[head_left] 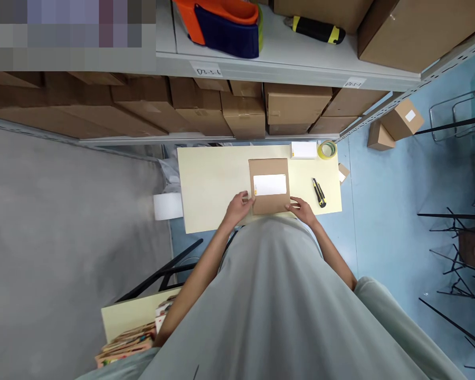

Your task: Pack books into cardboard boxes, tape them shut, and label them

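Note:
A flat brown cardboard box (269, 205) lies on the pale yellow table (214, 179), in front of my body. On its top face is a white label (269, 184). My left hand (238, 207) touches the box's left edge near the lower corner, its fingers curled against the cardboard. At the lower right corner my right hand (302, 209) holds the opposite edge between thumb and fingers. A black and yellow cutter (319, 192) lies to the right of the box. Behind it are a roll of yellow tape (326, 150) and a white stack of labels (304, 150).
Above the table's far side runs a grey shelf (301, 68) packed with cardboard boxes (243, 113). It also bears an orange and blue tape dispenser (225, 26) and another cutter (319, 30). A white roll (168, 206) is beside the table's left edge.

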`<state>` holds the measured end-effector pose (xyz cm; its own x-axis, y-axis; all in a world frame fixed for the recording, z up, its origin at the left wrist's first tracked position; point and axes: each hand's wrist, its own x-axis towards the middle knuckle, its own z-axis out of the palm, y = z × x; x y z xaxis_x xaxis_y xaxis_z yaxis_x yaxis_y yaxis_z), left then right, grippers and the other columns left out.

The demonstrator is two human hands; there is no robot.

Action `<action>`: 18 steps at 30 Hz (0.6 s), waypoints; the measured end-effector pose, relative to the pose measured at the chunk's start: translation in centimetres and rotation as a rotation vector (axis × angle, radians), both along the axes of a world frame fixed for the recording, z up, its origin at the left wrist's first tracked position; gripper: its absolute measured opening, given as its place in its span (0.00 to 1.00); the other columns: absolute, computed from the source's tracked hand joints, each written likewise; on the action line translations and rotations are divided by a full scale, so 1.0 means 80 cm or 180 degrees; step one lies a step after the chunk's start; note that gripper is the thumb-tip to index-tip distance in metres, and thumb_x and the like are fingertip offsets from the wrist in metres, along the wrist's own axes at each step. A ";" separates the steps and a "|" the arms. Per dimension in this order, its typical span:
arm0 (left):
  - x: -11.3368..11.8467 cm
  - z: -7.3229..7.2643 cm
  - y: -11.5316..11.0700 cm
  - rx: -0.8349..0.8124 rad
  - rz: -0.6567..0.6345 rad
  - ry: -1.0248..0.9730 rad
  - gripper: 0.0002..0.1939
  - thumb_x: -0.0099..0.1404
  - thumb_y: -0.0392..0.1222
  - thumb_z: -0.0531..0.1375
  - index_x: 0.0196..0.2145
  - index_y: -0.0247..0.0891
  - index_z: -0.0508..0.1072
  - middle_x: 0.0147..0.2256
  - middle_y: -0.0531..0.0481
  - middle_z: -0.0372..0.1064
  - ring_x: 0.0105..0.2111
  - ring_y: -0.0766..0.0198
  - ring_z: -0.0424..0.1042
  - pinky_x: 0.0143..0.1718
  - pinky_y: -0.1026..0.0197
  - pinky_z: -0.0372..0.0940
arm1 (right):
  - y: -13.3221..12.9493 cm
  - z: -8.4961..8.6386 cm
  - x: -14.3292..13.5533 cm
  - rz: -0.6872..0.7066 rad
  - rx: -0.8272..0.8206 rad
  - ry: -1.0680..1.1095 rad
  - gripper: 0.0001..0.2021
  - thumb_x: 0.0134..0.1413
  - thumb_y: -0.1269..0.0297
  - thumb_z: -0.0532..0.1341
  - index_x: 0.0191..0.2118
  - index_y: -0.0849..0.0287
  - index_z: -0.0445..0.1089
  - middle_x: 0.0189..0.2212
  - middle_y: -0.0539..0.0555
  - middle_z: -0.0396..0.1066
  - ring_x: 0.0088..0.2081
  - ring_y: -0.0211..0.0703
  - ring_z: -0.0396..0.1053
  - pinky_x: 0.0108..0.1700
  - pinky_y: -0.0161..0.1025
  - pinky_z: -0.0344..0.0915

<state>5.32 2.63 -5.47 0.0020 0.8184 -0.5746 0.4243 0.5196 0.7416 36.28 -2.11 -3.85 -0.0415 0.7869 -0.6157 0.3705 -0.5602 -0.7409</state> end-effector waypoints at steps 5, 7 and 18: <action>0.008 -0.004 0.096 0.0602 0.0151 -0.0198 0.47 0.73 0.51 0.65 0.82 0.47 0.51 0.76 0.31 0.56 0.64 0.44 0.74 0.65 0.44 0.68 | 0.007 0.000 0.005 0.0357 -0.0288 0.0116 0.37 0.65 0.44 0.71 0.74 0.52 0.69 0.65 0.62 0.76 0.44 0.46 0.84 0.52 0.46 0.81; 0.018 -0.002 0.127 0.0660 -0.0146 -0.0139 0.42 0.74 0.49 0.63 0.80 0.46 0.56 0.72 0.33 0.63 0.60 0.46 0.75 0.65 0.44 0.68 | 0.009 0.003 0.006 0.0452 -0.0337 0.0224 0.38 0.67 0.42 0.69 0.76 0.50 0.66 0.60 0.59 0.80 0.38 0.43 0.84 0.46 0.42 0.81; 0.043 0.023 0.154 0.0589 -0.0672 0.0697 0.31 0.76 0.52 0.57 0.73 0.45 0.68 0.59 0.35 0.71 0.53 0.44 0.77 0.63 0.42 0.66 | -0.003 -0.005 -0.008 -0.0105 -0.0755 0.0707 0.46 0.64 0.42 0.74 0.80 0.54 0.60 0.37 0.55 0.86 0.35 0.45 0.85 0.43 0.40 0.82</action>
<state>8.80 14.98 -3.59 0.0753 0.9035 -0.4220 0.6674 0.2688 0.6945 35.67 -2.34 -4.29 -0.1723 0.6257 -0.7608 0.1931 -0.7359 -0.6490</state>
